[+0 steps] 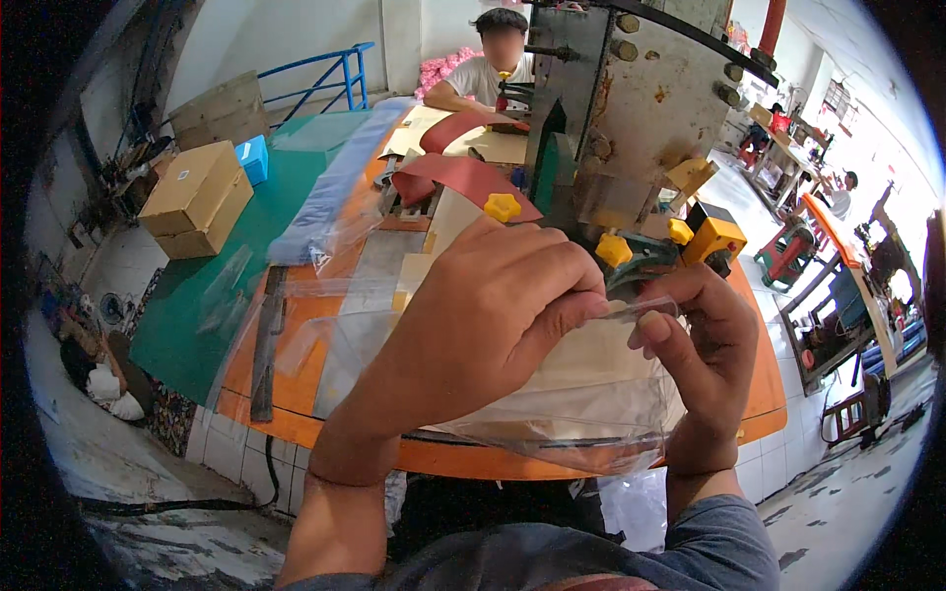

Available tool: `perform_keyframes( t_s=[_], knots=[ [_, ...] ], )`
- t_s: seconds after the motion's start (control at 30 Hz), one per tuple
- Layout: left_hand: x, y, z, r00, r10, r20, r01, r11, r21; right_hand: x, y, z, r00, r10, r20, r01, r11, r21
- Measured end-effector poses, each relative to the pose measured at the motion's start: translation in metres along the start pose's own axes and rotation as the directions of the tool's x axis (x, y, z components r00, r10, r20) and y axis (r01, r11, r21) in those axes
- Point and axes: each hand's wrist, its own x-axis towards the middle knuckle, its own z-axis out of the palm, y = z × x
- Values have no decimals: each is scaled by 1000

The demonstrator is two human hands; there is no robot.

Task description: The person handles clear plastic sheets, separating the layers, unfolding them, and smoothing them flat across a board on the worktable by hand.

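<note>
Between my two hands a clear plastic sheet (601, 409) is stretched, its loose part hanging down over the front edge of the orange table (473, 458). My left hand (493, 315) is closed, thumb pressed to the fingers on the sheet's upper edge. Close by on the right, my right hand (714, 345) pinches the same edge between thumb and curled fingers. Just beyond the hands stands a metal machine (641, 108) with yellow star knobs (613, 249). Beige sheet material (552, 379) lies beneath the plastic.
More clear plastic film (345, 325) and a dark metal bar (268, 345) lie to the left. Red strips (458, 182) curve across the far table. A cardboard box (197, 197) and a blue box (252, 160) stand on the green surface (177, 325). A person (483, 69) sits opposite.
</note>
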Motion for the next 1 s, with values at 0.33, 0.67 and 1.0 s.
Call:
perform_keyframes(
  t_s=[0.33, 0.67, 1.0],
  knots=[
    [1, 4, 5, 999, -42, 25, 44, 996, -77, -2, 3, 1, 1000, 12, -24, -11, 999, 33],
    [0, 4, 2, 995, -21, 93, 31, 994, -106, 0, 3, -3, 994, -50, 93, 51, 999, -13],
    [-2, 8, 3, 959, -237, 156, 279, 885, -373, -2, 6, -2, 995, -75, 70, 75, 997, 4]
  ],
)
